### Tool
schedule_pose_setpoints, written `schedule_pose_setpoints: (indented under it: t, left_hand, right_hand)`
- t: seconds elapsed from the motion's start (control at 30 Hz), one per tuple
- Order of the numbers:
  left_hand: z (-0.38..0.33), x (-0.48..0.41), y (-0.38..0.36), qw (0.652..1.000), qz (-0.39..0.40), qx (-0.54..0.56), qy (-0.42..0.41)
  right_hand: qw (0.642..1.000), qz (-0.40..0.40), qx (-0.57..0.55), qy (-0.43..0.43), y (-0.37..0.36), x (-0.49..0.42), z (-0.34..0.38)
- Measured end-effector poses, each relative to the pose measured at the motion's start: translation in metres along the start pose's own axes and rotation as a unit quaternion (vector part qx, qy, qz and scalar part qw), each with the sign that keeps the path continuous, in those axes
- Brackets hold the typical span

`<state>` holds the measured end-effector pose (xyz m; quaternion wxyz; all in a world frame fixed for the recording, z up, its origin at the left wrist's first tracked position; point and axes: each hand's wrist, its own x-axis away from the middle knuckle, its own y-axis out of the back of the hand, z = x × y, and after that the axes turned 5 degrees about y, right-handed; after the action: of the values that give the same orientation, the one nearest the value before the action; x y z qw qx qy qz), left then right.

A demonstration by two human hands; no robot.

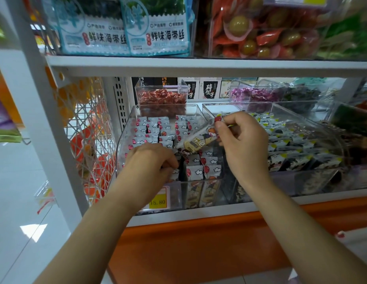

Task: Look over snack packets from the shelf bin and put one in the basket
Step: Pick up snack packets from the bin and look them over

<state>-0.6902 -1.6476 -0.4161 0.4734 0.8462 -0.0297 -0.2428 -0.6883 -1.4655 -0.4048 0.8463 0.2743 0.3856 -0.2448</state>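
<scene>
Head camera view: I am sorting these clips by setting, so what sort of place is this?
Most likely a shop's snack aisle. White shelving carries clear bins packed with small wrapped packets, a yellow price tag reads 15.80, and sealed bags with printed labels stand on the shelf above.

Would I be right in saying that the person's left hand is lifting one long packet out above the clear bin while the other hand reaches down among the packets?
Not quite: the head view shows the right hand lifting the long packet above the clear bin. The left hand is the one reaching down among the packets.
</scene>
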Motion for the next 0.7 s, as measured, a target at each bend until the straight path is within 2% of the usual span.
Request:
schedule_pose_setpoints:
  t: [0.2,0.47,0.7]
  left_hand:
    - [0.0026,-0.0002,0.0001,0.999,0.039,-0.012,-0.005]
    - [0.0063,-0.0019,-0.0007,0.998,0.044,-0.049,0.001]
    - [0.0052,-0.0002,0.0,0.999,0.037,-0.032,-0.011]
  right_hand:
    - [1.0,0.002,-0.001,0.005,0.0,0.0005,-0.0001]
    - [1.0,-0.001,-0.006,0.005,-0.0006,0.0006,0.0003]
    - [1.0,0.001,-0.013,0.006,-0.0001,0.0009,0.0006]
